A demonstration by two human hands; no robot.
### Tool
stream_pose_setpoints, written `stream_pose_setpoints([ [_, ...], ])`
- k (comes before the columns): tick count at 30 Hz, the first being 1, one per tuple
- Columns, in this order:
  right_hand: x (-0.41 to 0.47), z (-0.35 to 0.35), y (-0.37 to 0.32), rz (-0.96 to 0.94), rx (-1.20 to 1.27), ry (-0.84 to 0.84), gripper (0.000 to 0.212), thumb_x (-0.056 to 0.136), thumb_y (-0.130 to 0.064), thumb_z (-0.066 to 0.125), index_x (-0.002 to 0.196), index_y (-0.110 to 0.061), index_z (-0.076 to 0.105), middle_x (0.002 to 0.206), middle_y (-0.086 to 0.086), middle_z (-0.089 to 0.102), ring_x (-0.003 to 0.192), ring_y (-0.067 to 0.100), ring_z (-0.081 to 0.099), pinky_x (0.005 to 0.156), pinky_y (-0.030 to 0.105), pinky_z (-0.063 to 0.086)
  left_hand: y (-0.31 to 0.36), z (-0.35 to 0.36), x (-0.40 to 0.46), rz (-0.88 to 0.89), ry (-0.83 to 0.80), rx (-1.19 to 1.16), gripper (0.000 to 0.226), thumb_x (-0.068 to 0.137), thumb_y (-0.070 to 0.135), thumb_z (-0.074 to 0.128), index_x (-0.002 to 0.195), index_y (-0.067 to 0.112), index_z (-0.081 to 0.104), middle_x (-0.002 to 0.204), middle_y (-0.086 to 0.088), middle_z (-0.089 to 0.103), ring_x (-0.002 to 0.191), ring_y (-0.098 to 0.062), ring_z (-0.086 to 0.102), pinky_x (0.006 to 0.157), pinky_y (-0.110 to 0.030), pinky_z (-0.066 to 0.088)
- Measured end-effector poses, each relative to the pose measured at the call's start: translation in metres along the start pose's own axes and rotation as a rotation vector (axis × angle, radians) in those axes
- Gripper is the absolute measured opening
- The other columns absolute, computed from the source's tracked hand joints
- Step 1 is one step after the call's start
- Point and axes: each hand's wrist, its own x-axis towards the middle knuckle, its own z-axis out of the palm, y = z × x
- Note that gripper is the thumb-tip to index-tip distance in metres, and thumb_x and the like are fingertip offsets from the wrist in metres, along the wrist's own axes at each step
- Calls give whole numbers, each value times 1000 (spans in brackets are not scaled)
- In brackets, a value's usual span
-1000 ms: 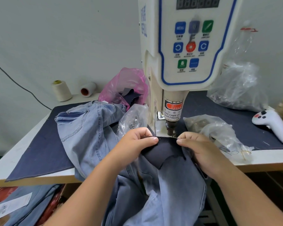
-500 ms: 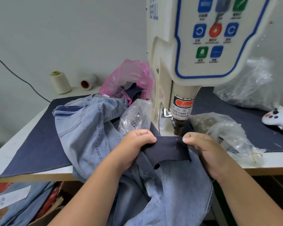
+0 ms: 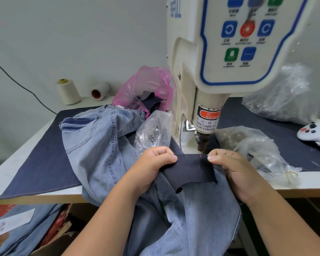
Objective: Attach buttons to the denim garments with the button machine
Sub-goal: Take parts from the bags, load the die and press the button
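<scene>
A dark navy denim piece (image 3: 189, 168) is stretched flat between my hands, just in front of the button machine's punch head (image 3: 203, 143). My left hand (image 3: 155, 163) pinches its left end and my right hand (image 3: 229, 165) pinches its right end. A red laser dot shows near the piece's top edge, close to my right thumb. Light blue jeans (image 3: 100, 145) lie under and left of the piece and hang off the table front. The cream button machine (image 3: 229, 52) with its blue control panel towers above.
A clear bag of metal buttons (image 3: 153, 133) lies left of the punch and another clear bag (image 3: 248, 145) right of it. A pink bag (image 3: 146, 89), thread cones (image 3: 68, 91) and a white controller (image 3: 316, 133) sit on the table. More denim fills a box below left.
The view has moved closer to the machine. My hands have pulled the dark piece flatter and wider, and the red dot now falls near its top edge.
</scene>
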Motion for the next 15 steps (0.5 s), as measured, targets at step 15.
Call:
stream_pose_setpoints([
  [15, 0, -3, 2, 1, -71, -4, 14, 75, -15, 63, 61, -14, 66, 60, 4, 59, 55, 11, 57, 52, 21, 48, 1, 0, -2, -16, -4, -21, 14, 69, 24, 71, 58, 21, 62, 59, 2, 55, 54, -8, 51, 53, -18, 42],
])
